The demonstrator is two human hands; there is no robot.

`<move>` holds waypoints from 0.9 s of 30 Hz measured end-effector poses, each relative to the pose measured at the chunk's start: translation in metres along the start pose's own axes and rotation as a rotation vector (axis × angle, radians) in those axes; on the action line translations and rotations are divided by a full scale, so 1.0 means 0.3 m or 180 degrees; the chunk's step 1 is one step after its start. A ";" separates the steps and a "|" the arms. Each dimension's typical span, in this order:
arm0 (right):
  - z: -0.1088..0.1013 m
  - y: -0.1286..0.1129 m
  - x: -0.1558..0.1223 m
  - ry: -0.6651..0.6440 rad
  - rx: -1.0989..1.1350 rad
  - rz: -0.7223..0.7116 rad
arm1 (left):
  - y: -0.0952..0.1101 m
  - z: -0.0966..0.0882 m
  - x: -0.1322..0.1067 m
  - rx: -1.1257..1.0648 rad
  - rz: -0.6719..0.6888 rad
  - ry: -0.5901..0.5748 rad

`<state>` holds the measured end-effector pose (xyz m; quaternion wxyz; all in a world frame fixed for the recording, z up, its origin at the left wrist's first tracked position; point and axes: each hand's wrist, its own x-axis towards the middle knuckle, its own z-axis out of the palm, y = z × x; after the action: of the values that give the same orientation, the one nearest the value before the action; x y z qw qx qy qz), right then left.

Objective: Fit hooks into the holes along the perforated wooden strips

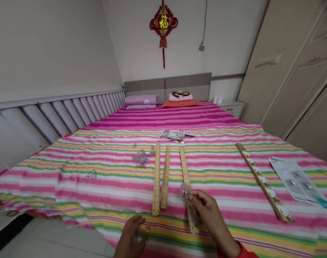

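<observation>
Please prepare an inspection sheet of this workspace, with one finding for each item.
Surface: pink, white, yellow and green striped bed cloth, creased.
Job's things: three narrow, pale wooden strips with dotted faces; one brownish wooden strip bearing white discs, right of them.
Clutter: clear plastic package with teal end, far right; thin clear plastic pieces, left of the strips; whitish bundle beyond, contents unclear.
Hands: left hand holds a small clear piece, blurred; right hand pinches a clear square piece over the rightmost pale strip.
Cables: thin grey cable hanging on the wall, ending in a small grey box.
Surroundings: red knotted wall hanging, grey panelled headboard, pale wooden wardrobe.
</observation>
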<state>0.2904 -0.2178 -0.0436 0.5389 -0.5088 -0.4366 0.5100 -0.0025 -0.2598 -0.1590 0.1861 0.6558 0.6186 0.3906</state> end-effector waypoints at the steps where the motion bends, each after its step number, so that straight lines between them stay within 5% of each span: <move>1: 0.000 -0.004 -0.002 0.0016 0.0012 -0.0003 | -0.007 0.009 -0.013 0.0092 0.0165 -0.0071; 7: -0.010 -0.008 -0.009 0.0069 0.0118 0.0113 | 0.001 0.018 -0.011 0.0423 0.0613 -0.0391; 13: -0.043 -0.005 -0.004 0.0151 0.0116 0.0174 | 0.050 -0.062 0.057 0.0415 0.0251 -0.0574; 15: -0.053 -0.006 0.001 0.0203 0.0083 0.0103 | 0.082 -0.121 0.130 0.0332 0.0117 -0.0319; 20: -0.076 -0.003 0.034 0.0371 0.0076 0.0006 | 0.139 -0.212 0.410 0.0453 0.0561 0.0698; 24: -0.098 0.013 0.072 0.0368 0.0057 0.0069 | 0.128 -0.157 0.599 0.0428 0.0390 0.0884; 27: -0.117 0.033 0.092 0.0312 -0.0019 0.0132 | 0.144 -0.097 0.649 0.0335 0.0146 0.0858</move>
<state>0.3268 -0.1945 -0.0584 0.5474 -0.5436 -0.4007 0.4943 -0.0091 -0.0877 -0.0546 0.0577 0.6203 0.6425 0.4463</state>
